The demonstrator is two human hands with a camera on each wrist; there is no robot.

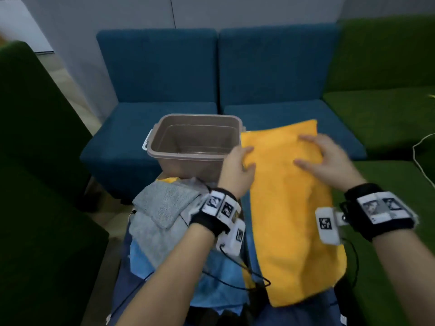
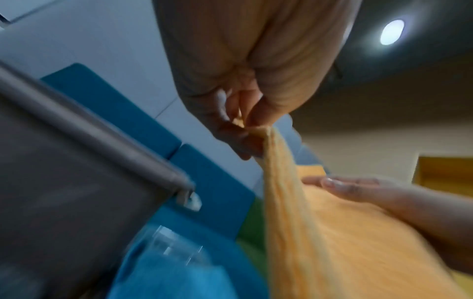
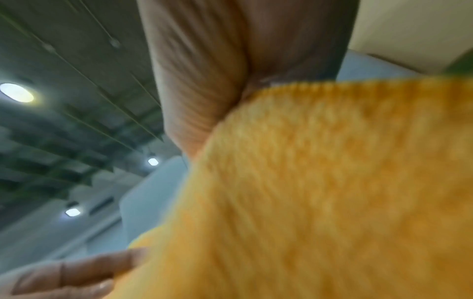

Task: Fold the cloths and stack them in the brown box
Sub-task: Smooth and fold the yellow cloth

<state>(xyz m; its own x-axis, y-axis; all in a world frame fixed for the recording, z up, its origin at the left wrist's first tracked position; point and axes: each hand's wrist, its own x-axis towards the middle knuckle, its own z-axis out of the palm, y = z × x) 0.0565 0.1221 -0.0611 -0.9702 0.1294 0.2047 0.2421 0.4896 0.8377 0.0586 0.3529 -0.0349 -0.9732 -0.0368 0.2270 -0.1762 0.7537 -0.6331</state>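
Observation:
A long yellow cloth (image 1: 289, 208) lies stretched away from me, its far end on the blue seat. My left hand (image 1: 237, 168) pinches its left edge beside the brown box (image 1: 164, 147); the left wrist view shows fingers and thumb (image 2: 238, 119) nipping the yellow cloth (image 2: 320, 232). My right hand (image 1: 324, 156) lies flat on the cloth's far part with straight fingers. In the right wrist view the yellow cloth (image 3: 320, 192) fills the frame under the palm (image 3: 204, 81). The brown box stands with nothing visible inside.
A heap of grey cloths (image 1: 162, 205) and blue cloths (image 1: 211, 278) lies at my left, below the box. Blue sofa seats (image 1: 164, 67) stand behind, green seats (image 1: 381, 118) right and left. Black wrist cables (image 1: 235, 271) trail over the cloths.

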